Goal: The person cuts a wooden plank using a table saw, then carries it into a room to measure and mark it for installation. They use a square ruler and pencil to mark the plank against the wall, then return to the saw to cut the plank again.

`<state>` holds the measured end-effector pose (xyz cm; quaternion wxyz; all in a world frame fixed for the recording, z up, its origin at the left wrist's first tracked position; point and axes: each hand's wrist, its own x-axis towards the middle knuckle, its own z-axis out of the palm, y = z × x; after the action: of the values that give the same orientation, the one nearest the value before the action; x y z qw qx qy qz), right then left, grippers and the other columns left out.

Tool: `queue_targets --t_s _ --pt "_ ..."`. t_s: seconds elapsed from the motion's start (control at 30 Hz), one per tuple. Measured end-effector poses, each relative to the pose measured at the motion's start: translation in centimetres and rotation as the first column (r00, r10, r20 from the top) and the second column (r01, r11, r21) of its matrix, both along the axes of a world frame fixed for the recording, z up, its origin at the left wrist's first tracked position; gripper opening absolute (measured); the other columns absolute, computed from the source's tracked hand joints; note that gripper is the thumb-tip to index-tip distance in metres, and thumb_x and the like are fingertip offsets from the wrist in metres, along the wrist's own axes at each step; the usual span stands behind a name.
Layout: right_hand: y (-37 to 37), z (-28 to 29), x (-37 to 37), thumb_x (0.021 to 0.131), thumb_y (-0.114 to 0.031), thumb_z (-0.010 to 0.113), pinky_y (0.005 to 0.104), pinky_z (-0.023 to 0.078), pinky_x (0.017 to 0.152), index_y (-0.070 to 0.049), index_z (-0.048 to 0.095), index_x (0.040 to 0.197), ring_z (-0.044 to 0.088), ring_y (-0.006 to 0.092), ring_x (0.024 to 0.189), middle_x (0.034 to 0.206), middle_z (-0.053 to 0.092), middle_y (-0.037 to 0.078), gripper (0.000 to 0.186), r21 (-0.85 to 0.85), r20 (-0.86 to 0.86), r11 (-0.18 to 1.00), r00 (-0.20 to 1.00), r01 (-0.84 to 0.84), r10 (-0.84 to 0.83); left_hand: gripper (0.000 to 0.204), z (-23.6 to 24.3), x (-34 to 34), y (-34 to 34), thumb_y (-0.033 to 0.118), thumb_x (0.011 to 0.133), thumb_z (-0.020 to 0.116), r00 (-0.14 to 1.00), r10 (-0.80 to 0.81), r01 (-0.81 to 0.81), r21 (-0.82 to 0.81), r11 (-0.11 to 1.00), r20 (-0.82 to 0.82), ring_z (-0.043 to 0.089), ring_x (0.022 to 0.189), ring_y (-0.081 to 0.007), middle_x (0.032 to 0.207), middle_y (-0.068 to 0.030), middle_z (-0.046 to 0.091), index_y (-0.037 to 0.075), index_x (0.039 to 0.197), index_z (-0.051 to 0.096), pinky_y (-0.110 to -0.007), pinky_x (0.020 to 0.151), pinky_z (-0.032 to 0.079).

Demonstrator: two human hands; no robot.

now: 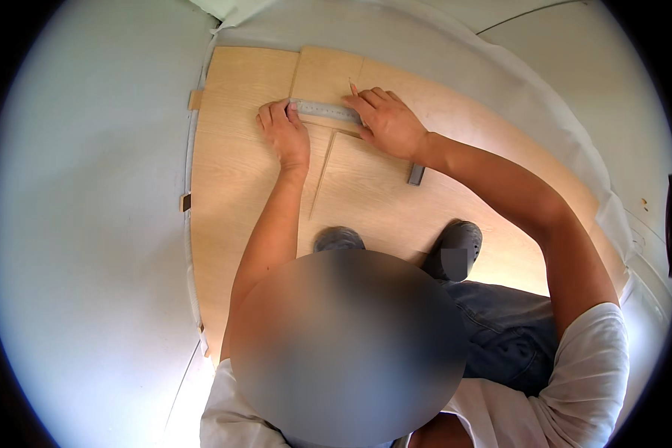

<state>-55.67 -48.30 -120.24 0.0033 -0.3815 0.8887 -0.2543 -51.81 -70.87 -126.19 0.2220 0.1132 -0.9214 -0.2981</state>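
Note:
A pale metal ruler (pixel 322 110) lies across the light wood-look boards (pixel 239 172) between my two hands. My left hand (pixel 284 136) is closed on the ruler's left end, fingertips curled at its edge. In my right hand (pixel 392 123) is a pencil (pixel 353 88), its tip pointing up and away from me, and the fingers also rest at the ruler's right end. A short dark grey bar (pixel 417 175) shows below my right wrist; its upper part is hidden by the wrist, so I cannot tell its kind.
A narrow gap (pixel 321 175) runs between boards nearer to me. My dark shoes (pixel 467 237) stand on the boards. Small spacer pieces (pixel 195 100) sit along the left wall (pixel 89 187). Whitish sheeting (pixel 545 112) borders the far and right edges.

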Motion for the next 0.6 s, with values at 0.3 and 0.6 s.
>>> queue_targets --t_s 0.3,0.6 --pt "-5.7 -0.4 -2.1 0.1 -0.023 0.061 0.0357 0.05 0.07 -0.005 0.063 0.118 0.056 0.0241 0.076 0.096 0.065 0.01 0.026 -0.323 0.666 0.877 0.744 0.355 -0.056 0.011 0.0 -0.2 -0.2 0.004 0.092 0.064 1.0 -0.014 0.014 -0.012 1.0 0.01 0.054 0.103 -0.0348 0.105 -0.0144 0.059 0.002 0.103 0.063 -0.046 0.09 0.045" --pt "-7.7 -2.3 -2.1 0.095 -0.018 0.062 0.0356 0.05 0.076 -0.004 0.064 0.108 0.059 0.0224 0.079 0.092 0.065 0.011 0.019 -0.315 0.595 0.885 0.798 0.342 -0.096 0.008 -0.4 -0.3 -0.4 0.006 0.092 0.064 0.999 -0.001 0.003 -0.047 0.999 0.046 0.053 0.102 -0.036 0.105 -0.0145 0.059 0.003 0.1 0.063 -0.048 0.089 0.045"
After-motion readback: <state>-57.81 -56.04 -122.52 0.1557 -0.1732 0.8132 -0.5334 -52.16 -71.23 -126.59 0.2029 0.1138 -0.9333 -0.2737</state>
